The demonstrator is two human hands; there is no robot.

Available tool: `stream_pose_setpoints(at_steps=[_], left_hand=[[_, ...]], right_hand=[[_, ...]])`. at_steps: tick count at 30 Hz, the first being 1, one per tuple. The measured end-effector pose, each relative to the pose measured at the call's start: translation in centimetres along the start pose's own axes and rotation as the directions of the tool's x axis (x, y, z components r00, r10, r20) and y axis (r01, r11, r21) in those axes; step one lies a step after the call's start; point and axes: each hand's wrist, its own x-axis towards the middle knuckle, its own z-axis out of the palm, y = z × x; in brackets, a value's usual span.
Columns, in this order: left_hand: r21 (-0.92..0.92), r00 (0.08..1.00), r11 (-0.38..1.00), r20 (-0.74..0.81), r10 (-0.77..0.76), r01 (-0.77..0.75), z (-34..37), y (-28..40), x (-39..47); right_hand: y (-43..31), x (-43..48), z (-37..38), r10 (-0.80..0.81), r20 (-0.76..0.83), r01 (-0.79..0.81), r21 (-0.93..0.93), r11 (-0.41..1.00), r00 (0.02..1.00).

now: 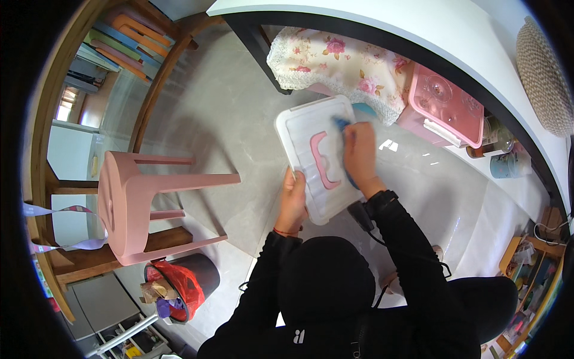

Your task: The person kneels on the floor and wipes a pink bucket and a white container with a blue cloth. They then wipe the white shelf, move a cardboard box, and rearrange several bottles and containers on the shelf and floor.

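A white plastic box lid [297, 134] with a pink handle [317, 157] is tilted above the floor in front of me. My left hand [293, 197] grips its near left edge, thumb on top. Pressed to the right part of the lid is my right hand [360, 152], with a blue cloth [341, 122] bunched under its fingers. Hand and cloth are blurred, and the palm hides much of the cloth. Below my right wrist hangs a black device [360, 216] on a cable.
A pink plastic stool [134, 202] stands at left, beside a bin [208, 278] lined with a red bag. Beneath the white table [448, 40] are a floral lace-edged cloth [341, 58], a pink lidded storage box [444, 105] and bottles [497, 139]. Wooden shelving [533, 278] stands at right.
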Motion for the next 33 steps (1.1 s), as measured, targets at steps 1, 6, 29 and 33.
stream_pose_setpoints(at_steps=[1, 6, 29, 33], left_hand=[[-0.016, 1.0, 1.0, -0.005, -0.021, 0.021, 0.3, -0.2, -0.4], [-0.03, 0.998, 0.998, -0.005, -0.055, 0.055, 1.1, -0.4, -0.7], [0.13, 0.988, 0.987, 0.112, -0.11, 0.095, 0.0, 1.4, -0.7], [0.175, 0.983, 0.972, 0.061, -0.171, 0.158, 0.8, 0.4, -0.4]], right_hand=[[0.2, 0.7, 0.0, 0.111, -0.132, -0.115, -0.025, 0.993, 0.985], [-4.6, 1.2, 3.0, -0.116, 0.107, 0.103, 0.12, 0.987, 0.988], [-0.7, 5.1, -1.0, 0.03, -0.011, -0.029, 0.028, 0.999, 1.0], [-2.7, 4.9, 1.6, -0.146, 0.062, 0.136, 0.147, 0.98, 0.987]])
